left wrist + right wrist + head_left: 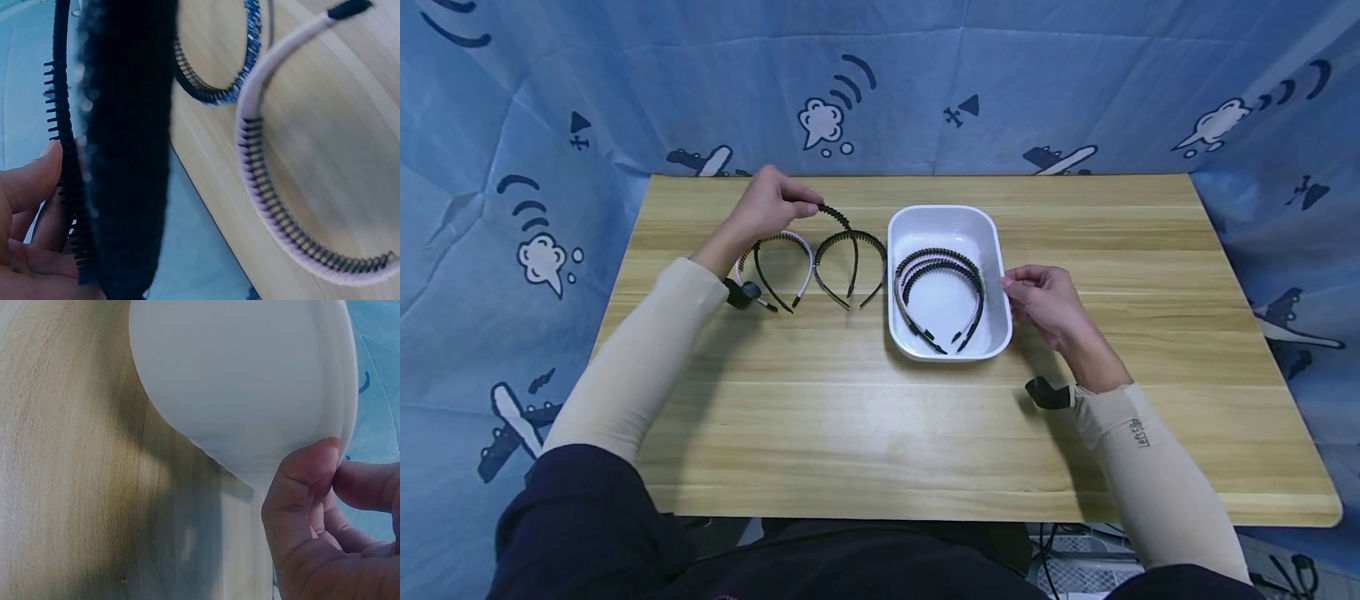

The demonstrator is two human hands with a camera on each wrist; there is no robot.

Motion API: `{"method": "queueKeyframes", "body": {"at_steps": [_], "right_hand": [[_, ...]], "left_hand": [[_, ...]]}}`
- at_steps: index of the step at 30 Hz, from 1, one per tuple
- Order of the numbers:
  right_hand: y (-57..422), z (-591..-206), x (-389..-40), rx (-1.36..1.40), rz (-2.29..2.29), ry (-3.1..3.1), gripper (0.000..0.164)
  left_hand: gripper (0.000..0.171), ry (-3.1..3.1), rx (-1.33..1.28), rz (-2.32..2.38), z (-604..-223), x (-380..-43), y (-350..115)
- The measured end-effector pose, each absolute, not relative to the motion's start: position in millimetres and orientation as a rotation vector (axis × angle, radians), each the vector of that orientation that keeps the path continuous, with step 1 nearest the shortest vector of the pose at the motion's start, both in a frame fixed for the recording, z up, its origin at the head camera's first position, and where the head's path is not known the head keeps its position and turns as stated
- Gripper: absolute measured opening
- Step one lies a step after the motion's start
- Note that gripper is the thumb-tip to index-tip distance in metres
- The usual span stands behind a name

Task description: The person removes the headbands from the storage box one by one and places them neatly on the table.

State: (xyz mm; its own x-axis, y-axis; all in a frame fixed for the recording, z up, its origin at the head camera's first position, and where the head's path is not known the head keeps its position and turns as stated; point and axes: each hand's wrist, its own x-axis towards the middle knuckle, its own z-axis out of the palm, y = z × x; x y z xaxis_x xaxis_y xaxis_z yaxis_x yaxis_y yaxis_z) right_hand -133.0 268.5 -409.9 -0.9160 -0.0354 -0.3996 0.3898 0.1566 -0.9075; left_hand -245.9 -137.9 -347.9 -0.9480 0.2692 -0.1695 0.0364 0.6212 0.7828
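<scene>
White tray (pixel 936 220), rounded corners, standing on a wood-grain table (pixel 820 433). Contents: nested headbands (pixel 942 256), at least three, dark with a pale one among them, exact count unclear; ends toward the person. One black toothed headband (pixel 837 216), raised over the table left of the tray; the left hand (pixel 773 202) holds it near its crown, grip pinched between thumb and fingers. Whether its ends touch the table cannot be told. Right hand (pixel 1041 298): grip pinching the tray's right rim between thumb and fingers. On the table, left of the tray: one pale lilac toothed headband (pixel 258 194); one blue glitter headband (pixel 252 37), nearer the tray, just beside its wall. Backdrop: blue printed curtain (pixel 895 100). Condition of the work, as judged: partway. Done: the nested group, placed inside. Outstanding, supposing the tray is to receive all: the black piece in hand, then the lilac and the glitter pieces.
</scene>
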Motion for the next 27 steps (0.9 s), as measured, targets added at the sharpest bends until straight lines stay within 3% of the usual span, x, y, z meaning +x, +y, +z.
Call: {"method": "queueKeyframes", "body": {"at_steps": [27], "right_hand": [[268, -409, -133, 0.349, -1.775, 2.137, 0.027]], "left_hand": [[0.028, 2.636, 0.1, 1.193, -365, -246, -199]]}}
